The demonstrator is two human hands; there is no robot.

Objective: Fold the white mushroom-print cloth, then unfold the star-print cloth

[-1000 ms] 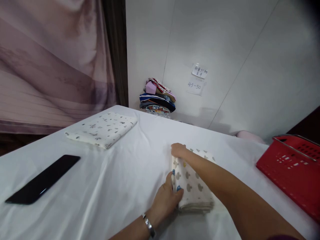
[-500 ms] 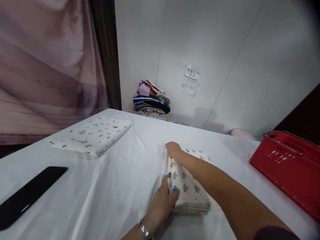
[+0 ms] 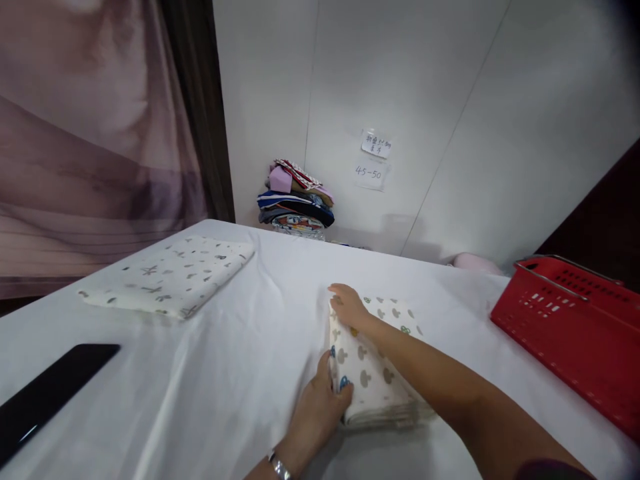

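Note:
A folded white cloth (image 3: 367,380) printed with grey and blue mushrooms lies in several layers on the white-covered table. Along its near left edge, my left hand (image 3: 324,400), with a silver bracelet at the wrist, has the thumb on top and the fingers against the side. My right hand (image 3: 349,307) reaches across to the far left corner, its fingers bent over that edge. My right forearm covers part of the cloth's right side. Another folded white cloth (image 3: 175,277), with a grey leaf-like print, rests apart at the left.
A black phone-like slab (image 3: 55,393) lies at the left front of the table (image 3: 240,373). At the right stands a red basket (image 3: 565,347) with a metal handle. Behind the table is a pile of folded fabrics (image 3: 296,200) near the wall, which carries paper signs (image 3: 370,175).
The view has shifted slightly. My right hand's fingers look less curled at the far corner, and more of the cloth's far side shows. Both hands stay at its left edge.

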